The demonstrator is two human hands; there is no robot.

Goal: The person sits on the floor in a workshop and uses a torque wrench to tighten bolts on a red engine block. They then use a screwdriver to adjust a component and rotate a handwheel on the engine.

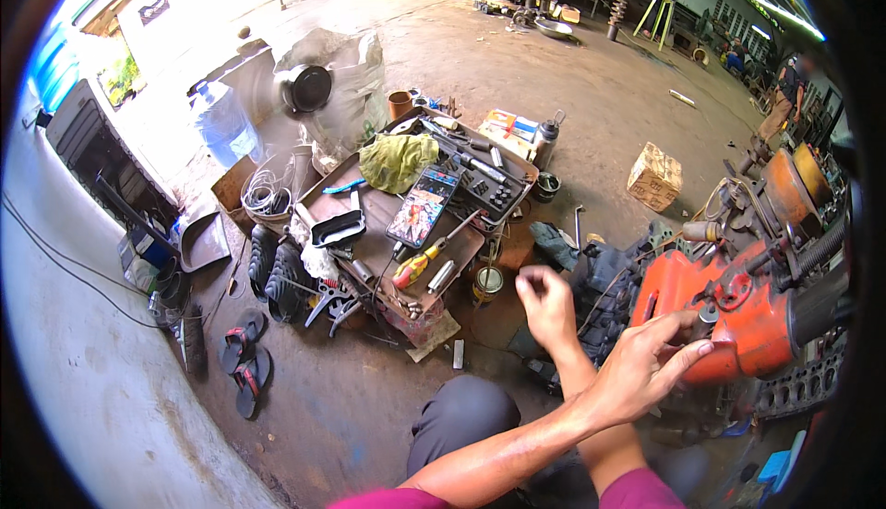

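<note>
"Workshop floor (554,75) is stretching wide beyond the tool tray (374,252), leaving moving room; one pale wall (101,324) is edging the left."
"What are the hands doing?"
"At far right, the left hand (632,375) is pinching one small metal cylinder (707,315) against the red machine (672,286). The right hand (548,306) is hovering nearer the tray, fingers curling; I can't tell whether it's holding anything."
"What are you counting?"
"Two sandals (251,375), left; one phone (425,204) and one red-and-yellow screwdriver (415,267) are lying on the tray."

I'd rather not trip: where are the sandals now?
In the head view, the sandals lie on the floor at lower left, between the pale wall and the person's knee.
</note>
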